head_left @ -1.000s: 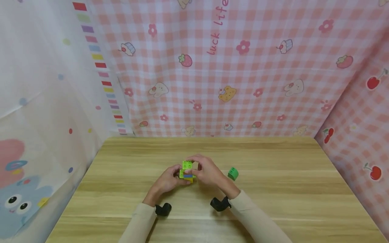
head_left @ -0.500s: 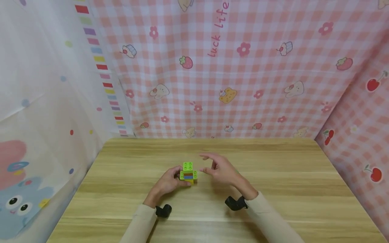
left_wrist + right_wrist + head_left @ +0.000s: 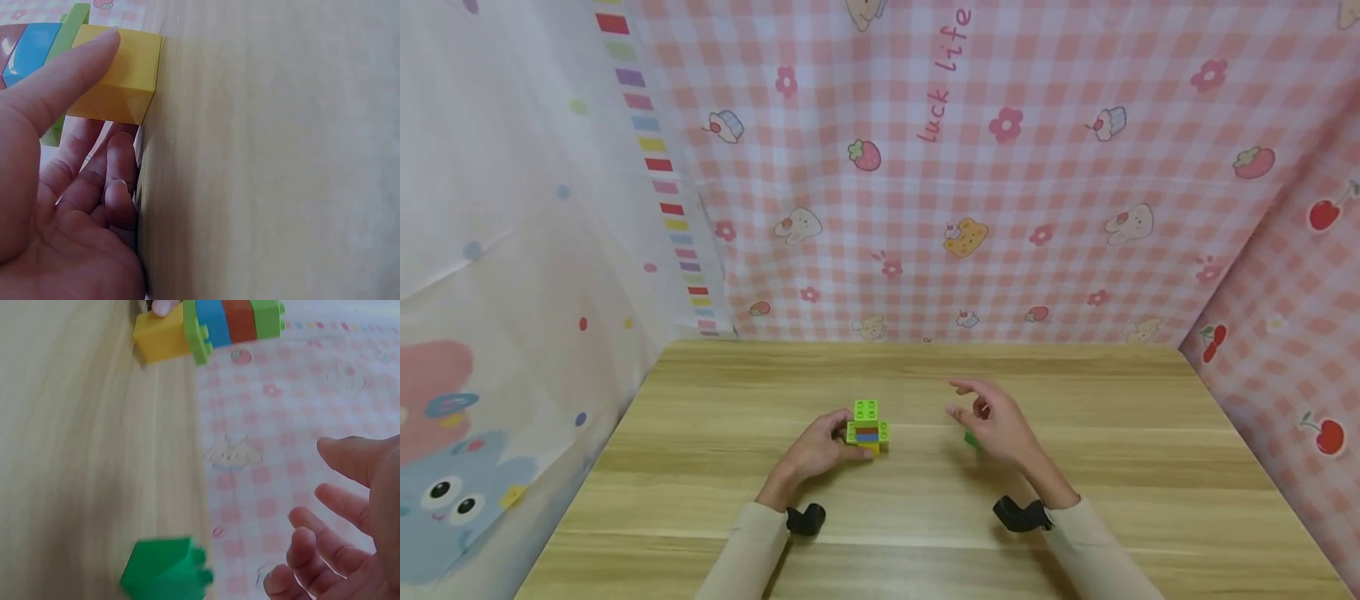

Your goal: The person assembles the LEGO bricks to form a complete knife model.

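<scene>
A stack of toy building bricks (image 3: 867,412) stands on the table, left of centre. The left wrist view shows a yellow brick (image 3: 131,78) at the bottom, then a wider flat light-green piece (image 3: 70,34) and a blue brick (image 3: 34,47). A brown brick (image 3: 239,319) and a light-green one (image 3: 267,317) top it in the right wrist view. My left hand (image 3: 814,450) holds the stack low, thumb on the yellow brick and fingers behind. My right hand (image 3: 1000,427), holding nothing, hovers over a dark green brick (image 3: 165,569), hiding most of it in the head view.
The bricks are on a wood-grain table (image 3: 880,550). A pink checked cloth (image 3: 970,183) hangs behind its far edge, with more printed cloth at both sides. Black wrist mounts (image 3: 1022,514) sit at the cuffs of both sleeves.
My right hand has let go of the stack's top light-green brick and moved right, over the dark green brick. The left hand keeps its hold and the stack stays in place.
</scene>
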Demonstrator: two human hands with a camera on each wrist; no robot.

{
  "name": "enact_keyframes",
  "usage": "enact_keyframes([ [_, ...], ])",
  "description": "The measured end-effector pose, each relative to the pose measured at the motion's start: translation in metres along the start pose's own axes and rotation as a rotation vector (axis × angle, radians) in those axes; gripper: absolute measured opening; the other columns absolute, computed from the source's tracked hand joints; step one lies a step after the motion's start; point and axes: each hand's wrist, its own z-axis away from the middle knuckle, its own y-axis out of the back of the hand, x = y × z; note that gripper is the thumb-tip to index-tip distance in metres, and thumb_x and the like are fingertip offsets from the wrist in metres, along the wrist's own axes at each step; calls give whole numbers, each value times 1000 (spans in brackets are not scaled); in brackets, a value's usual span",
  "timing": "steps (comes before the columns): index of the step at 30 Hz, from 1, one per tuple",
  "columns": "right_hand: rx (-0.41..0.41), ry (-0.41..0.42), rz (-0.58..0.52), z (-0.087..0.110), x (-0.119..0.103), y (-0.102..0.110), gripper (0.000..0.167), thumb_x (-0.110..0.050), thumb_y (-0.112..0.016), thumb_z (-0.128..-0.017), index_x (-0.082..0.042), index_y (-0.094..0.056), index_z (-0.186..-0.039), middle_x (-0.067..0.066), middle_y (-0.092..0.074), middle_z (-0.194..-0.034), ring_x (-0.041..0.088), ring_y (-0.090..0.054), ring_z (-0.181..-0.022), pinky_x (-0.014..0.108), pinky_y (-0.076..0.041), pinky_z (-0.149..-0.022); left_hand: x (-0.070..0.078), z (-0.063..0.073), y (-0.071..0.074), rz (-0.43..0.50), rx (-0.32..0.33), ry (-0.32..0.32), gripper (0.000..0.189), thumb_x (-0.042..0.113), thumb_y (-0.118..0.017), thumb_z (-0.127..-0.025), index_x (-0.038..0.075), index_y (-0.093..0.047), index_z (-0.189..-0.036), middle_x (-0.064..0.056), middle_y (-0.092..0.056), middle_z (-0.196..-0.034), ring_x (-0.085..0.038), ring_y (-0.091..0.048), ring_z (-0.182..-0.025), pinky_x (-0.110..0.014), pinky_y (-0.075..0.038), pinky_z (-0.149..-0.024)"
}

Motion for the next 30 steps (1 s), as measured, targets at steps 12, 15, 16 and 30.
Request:
enact_keyframes([
  [12,15,-154,-84,17,43,7,52,-22,-71,-93,-7,-52,-140,21,-59,-124,22,-54,-89,29,-46,-73,-1,-1,1,31,-10,-10,36,17,-84,-80,12,-65,-111,1,-69,-104,-17,-60,-97,-39,-45,-93],
  [15,-1,-202,-113,19,50,6,58,-21,-71,-93,-7,-48,-143,20,-58,-125,22,-55,-93,29,-47,-75,-2,-1,1,39,-14,-13,37,17,-84,-80,12,-65,-111,1,-69,-104,-17,-60,-96,-38,-45,-92],
  [16,-7,-212,-128,20,51,5,59,-21,-71,-93,-6,-46,-144,21,-58,-126,22,-55,-94,28,-47,-76,-2,-1,0,38,-14,-15,37,17,-84,-80,12,-65,-111,1,-69,-104,-17,-60,-96,-38,-45,-92],
  [30,-77,-202,-170,23,54,6,55,-8,-75,-88,3,-51,-135,21,-60,-116,20,-45,-85,23,-38,-70,-3,-2,-1,45,-7,-18,36,16,-83,-80,10,-65,-110,-1,-70,-104,-16,-61,-96,-35,-46,-91],
])
